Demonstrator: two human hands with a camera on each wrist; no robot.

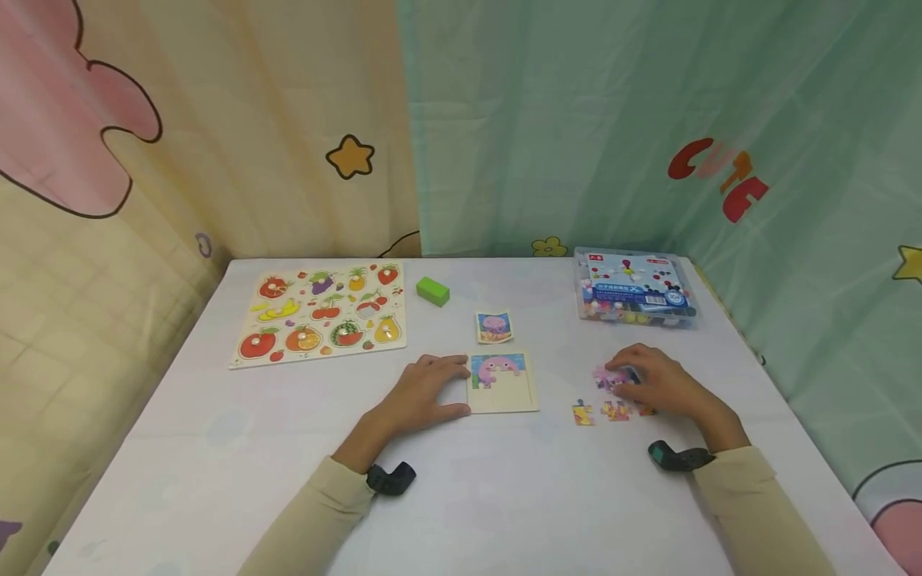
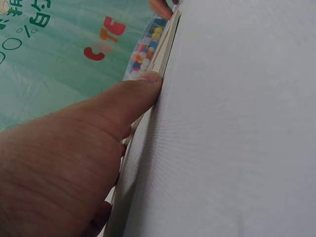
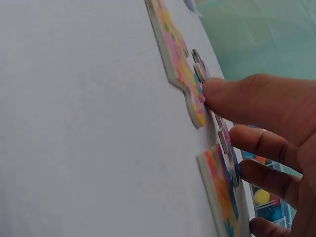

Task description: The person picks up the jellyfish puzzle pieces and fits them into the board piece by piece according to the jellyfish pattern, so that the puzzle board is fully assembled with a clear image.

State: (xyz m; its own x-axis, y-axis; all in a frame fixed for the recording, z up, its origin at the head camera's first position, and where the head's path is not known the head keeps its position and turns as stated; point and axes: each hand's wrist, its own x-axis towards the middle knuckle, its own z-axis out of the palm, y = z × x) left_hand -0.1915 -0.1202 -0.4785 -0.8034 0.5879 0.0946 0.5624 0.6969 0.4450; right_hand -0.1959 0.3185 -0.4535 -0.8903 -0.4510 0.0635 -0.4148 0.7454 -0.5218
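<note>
left hand: the left hand [image 1: 425, 392] is spread, with thumb and forefinger wide apart and their tips touching the left edge of the tray; it is not wrapped round anything.
puzzle tray: a square, pale wooden puzzle tray [image 1: 513, 394] lies flat just right of the left hand; the pink cartoon animal [image 1: 497, 366] fills its far part and left side, and bare wood shows across the rest.
right hand: the right hand [image 1: 659, 384] is relaxed, thumb and bent fingers parted, their tips touching pieces on the table.
pieces at the fingertips: a cluster of purple and dark jigsaw pieces [image 1: 601, 374] lies under and just beside the right hand's tips, partly covered.
other pieces: a yellow jigsaw piece with a blue knob [image 1: 582, 414] lies to the left of the right hand, a pink-and-yellow piece [image 1: 615, 411] just nearer the person than its thumb, and an orange piece [image 1: 647, 410] partly under the hand.
picture card: a small square card with a purple figure [image 1: 495, 326] lies beyond the left hand's fingertips, to their right.
green block: a bright green oblong block [image 1: 433, 291] sits beyond the left hand.
fruit board: a pale board of colourful fruit shapes [image 1: 245, 361] lies beyond the left hand, to its left.
case: a clear plastic case with a printed blue label [image 1: 637, 288] stands beyond the right hand, coloured balls inside.
</note>
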